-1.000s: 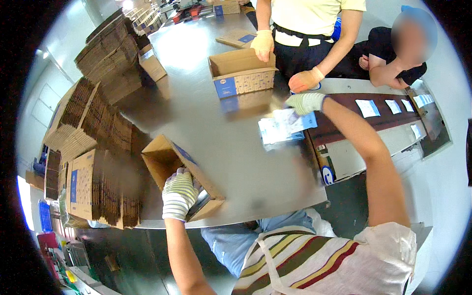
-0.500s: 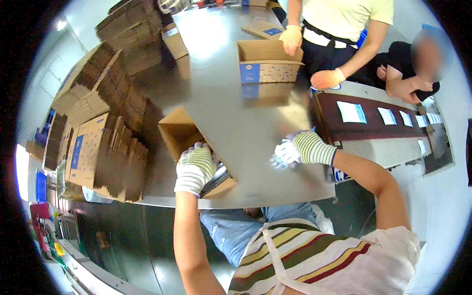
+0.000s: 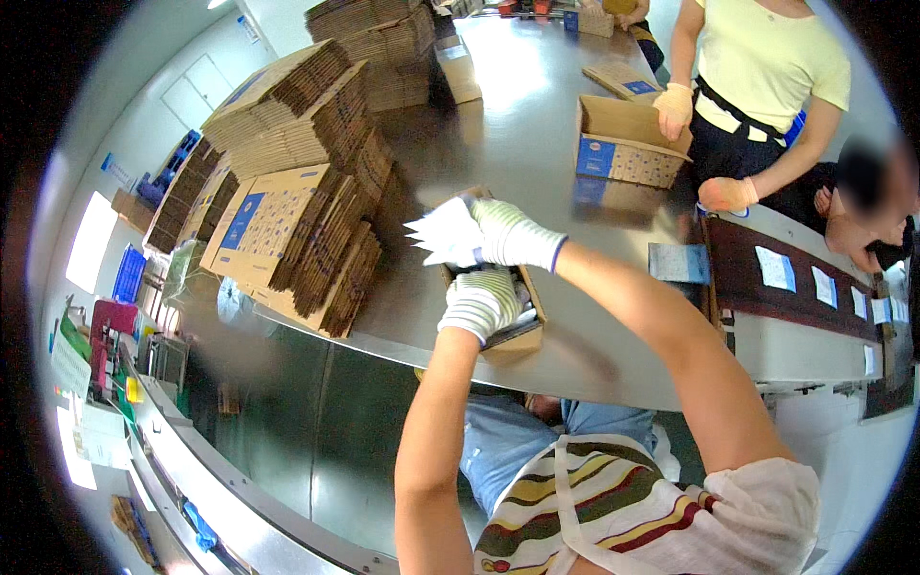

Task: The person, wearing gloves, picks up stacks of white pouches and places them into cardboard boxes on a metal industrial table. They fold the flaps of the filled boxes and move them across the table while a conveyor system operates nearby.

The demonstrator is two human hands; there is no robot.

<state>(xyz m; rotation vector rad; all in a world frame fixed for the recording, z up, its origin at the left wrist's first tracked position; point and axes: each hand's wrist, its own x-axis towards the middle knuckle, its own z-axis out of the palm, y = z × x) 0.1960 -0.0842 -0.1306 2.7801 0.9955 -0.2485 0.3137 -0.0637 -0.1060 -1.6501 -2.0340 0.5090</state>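
Observation:
My right hand (image 3: 516, 235), in a striped glove, is closed on several white packets (image 3: 446, 233) that fan out to its left above an open cardboard box (image 3: 515, 348). My left hand (image 3: 482, 305), gloved alike, reaches inside this box, its fingers lying over the packets there; the fingertips are partly hidden under the right hand. The box stands near the table's front edge, and my hands cover most of its opening.
Stacks of flattened cartons (image 3: 278, 225) rise on the left of the metal table (image 3: 613, 331). A co-worker's gloved hand (image 3: 675, 109) touches another open box (image 3: 628, 161). Spaced packets (image 3: 775, 268) lie on a dark conveyor belt (image 3: 738, 254) at right, with one packet (image 3: 679, 264) at its end.
My right hand has moved left with the packets, from beside the belt to above the box. My left hand remains in the box. The view has shifted, and another packet shows at the belt's end.

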